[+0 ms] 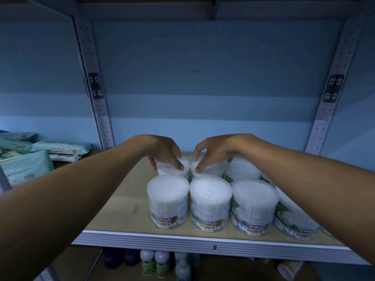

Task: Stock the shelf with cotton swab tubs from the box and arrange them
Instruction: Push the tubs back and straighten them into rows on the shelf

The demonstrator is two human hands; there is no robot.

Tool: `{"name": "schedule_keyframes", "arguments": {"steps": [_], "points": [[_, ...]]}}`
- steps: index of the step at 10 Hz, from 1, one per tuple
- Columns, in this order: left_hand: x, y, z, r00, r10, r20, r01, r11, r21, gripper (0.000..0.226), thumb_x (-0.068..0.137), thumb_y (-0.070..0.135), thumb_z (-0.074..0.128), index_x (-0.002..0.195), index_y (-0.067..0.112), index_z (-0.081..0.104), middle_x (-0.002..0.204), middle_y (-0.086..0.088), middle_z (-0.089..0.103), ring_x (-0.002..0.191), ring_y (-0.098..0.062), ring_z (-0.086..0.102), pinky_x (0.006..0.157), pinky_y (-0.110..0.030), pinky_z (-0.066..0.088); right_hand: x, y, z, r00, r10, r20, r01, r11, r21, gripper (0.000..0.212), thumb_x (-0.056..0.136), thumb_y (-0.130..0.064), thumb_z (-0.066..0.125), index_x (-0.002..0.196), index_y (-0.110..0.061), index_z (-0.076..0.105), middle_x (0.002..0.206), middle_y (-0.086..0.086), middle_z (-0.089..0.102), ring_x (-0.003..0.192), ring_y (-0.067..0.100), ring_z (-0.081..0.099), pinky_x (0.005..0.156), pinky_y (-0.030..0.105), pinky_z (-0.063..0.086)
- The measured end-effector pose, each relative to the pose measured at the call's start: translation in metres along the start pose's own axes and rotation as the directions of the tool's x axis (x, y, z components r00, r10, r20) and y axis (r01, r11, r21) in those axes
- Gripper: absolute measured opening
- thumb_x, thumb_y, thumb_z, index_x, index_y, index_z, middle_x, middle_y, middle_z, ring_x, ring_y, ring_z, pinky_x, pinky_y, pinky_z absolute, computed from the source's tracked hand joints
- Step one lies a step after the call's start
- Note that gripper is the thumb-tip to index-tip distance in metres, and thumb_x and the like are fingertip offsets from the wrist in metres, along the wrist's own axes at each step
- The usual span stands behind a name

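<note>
Both arms reach in from the lower corners of the frame and meet just above the middle, over the back row of cotton swab tubs on the wooden shelf (pixel 125 207). The left hand (pixel 165 152) curls down over the lid of the back-left tub (pixel 172 169), thumb and fingertips set round its rim, so this grip is closed on that tub. The right hand (pixel 213 154) does the same on the back-middle tub (pixel 209 169) just beside it, fingers hooked over the lid's edge and thumb at the near side, a closed grip on that tub as well. The two held tubs stand touching or nearly so.

A third back tub (pixel 242 169) stands to the right of them, partly under the right wrist. In front, in the lower middle of the frame, a row of three upright tubs stands close together: front-left tub (pixel 168 201), front-middle tub (pixel 211 203) and front-right tub (pixel 254 207), each labelled COTTON BUDS. A further tub (pixel 292 220) shows at the right, mostly hidden behind the right forearm.

At the left edge of the frame, packs of wipes (pixel 26 165) lie piled on the neighbouring bay. Below the shelf's white front edge, along the bottom of the frame, bottles (pixel 162 262) stand on a lower level.
</note>
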State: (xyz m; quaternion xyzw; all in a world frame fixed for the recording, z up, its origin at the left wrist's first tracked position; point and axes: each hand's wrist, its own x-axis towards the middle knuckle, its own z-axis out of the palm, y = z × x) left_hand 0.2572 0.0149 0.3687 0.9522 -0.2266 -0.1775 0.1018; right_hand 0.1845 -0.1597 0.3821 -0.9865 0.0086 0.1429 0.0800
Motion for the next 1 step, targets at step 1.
{"name": "schedule_keyframes", "arguments": {"steps": [1], "points": [[-0.0034,0.0003,-0.0011,1.0,0.009,0.008,-0.009,1.0,-0.001,0.068,0.081,0.053,0.073,0.141,0.031,0.049,0.142,0.003,0.047,0.111,-0.026,0.058,0.08,-0.031,0.061,-0.0036,0.0042,0.0001,0.999,-0.016,-0.035,0.018,0.999,0.041,0.052,0.078,-0.066,0.07,0.125,-0.049,0.055,0.135,-0.017,0.046,0.124,0.018,0.05,0.095,0.04,0.054]]}}
